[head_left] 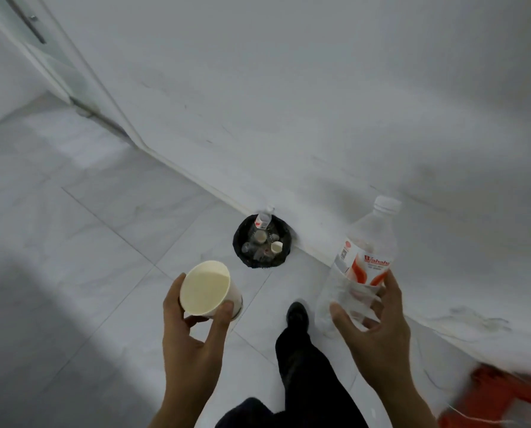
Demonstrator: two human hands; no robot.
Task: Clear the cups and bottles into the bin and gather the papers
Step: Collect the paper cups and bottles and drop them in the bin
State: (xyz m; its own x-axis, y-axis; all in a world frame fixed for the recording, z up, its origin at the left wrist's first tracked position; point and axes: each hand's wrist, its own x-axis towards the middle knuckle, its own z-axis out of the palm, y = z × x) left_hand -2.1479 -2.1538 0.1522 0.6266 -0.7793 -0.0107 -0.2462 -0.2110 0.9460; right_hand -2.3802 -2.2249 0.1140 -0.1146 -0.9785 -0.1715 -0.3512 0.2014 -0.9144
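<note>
On the pale tiled floor [88,230] by the white wall, our black-lined bin [261,244] holds bottles and cups. Our left hand [193,329] pinches a paper cup [207,288] between thumb and fingers; our right hand [378,325] curls round a clear bottle [358,267], both held short of the bin

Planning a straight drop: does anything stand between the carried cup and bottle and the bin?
Nothing visible does: only bare floor lies between the cup, the bottle and the bin, which already looks nearly full.
</note>
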